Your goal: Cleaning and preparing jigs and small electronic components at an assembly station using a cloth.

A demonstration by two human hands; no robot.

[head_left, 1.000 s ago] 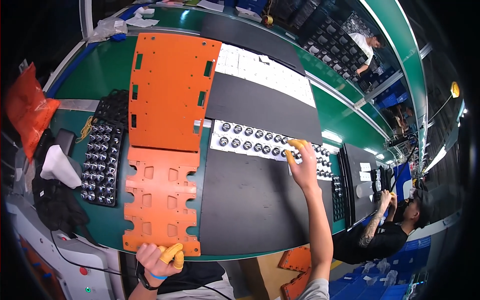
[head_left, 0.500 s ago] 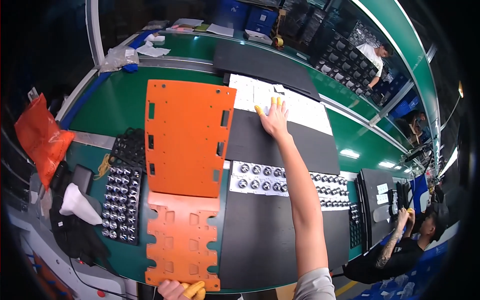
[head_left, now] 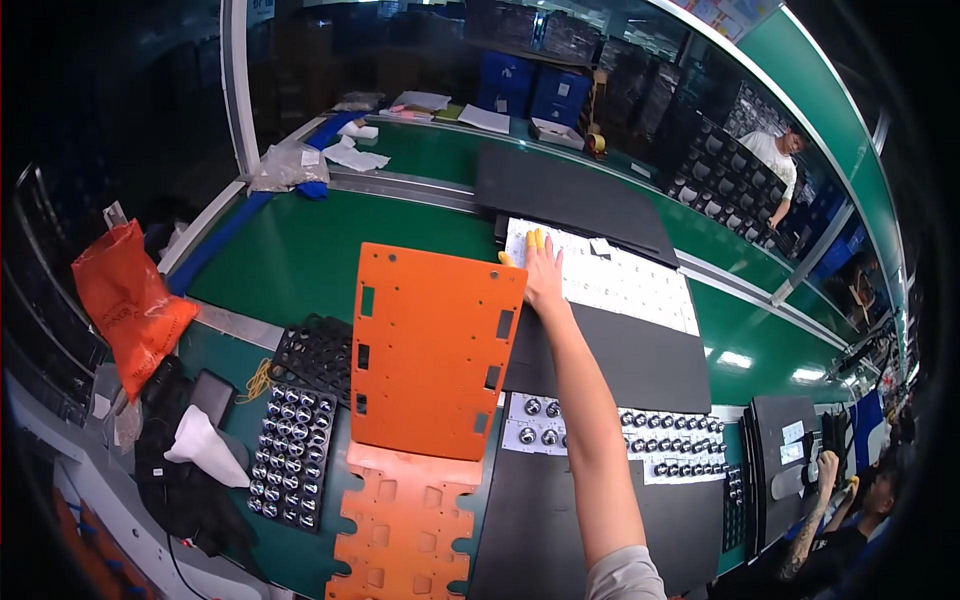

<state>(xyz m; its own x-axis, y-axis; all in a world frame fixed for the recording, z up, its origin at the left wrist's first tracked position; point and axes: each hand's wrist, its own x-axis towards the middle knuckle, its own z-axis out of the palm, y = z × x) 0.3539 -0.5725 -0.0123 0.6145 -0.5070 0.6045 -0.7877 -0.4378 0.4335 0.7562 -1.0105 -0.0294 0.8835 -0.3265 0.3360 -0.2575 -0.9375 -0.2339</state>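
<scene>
My right hand (head_left: 541,270) lies palm down with its fingers stretched out, yellow covers on some fingertips. It rests at the left end of a white sheet (head_left: 625,275) dotted with small marks, beside the upper right corner of an upright-looking orange board (head_left: 435,345) with slots. Below that board lies a second, paler orange plate (head_left: 405,535) with notched sides. A black sheet (head_left: 640,355) sits in front of the white one. Nearer me, white panels (head_left: 675,445) carry rows of shiny round parts, partly hidden by my forearm. My left hand is out of view.
A black tray (head_left: 290,460) of shiny round parts stands left, near black holed pieces (head_left: 315,350), a white cone-like object (head_left: 205,447) and an orange bag (head_left: 130,305). A dark sheet (head_left: 575,205) lies at the back. A co-worker's arm (head_left: 810,520) shows at right.
My right hand has moved left along the white sheet to its end. My left hand, earlier at the pale plate's lower edge, has left the picture. The view has tilted upward and leftward.
</scene>
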